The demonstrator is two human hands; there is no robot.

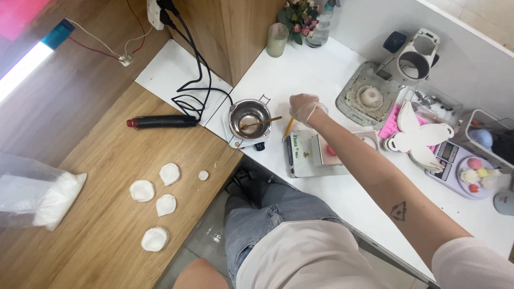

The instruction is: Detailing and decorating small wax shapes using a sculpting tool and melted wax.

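head view: the gloved right hand (304, 107) hovers loosely curled, gripping nothing, just beside the steel melting pot (249, 115), whose stirring stick (261, 122) leans on the rim, handle toward it. the left hand is out of sight; white wax discs (155, 198) lie apart on the wooden table (96, 225).

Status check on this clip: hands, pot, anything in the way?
Right hand, gloved, hovering beside the metal pot, holding nothing visible. Left hand out of view. Spoon resting in pot. Scale just below the forearm.
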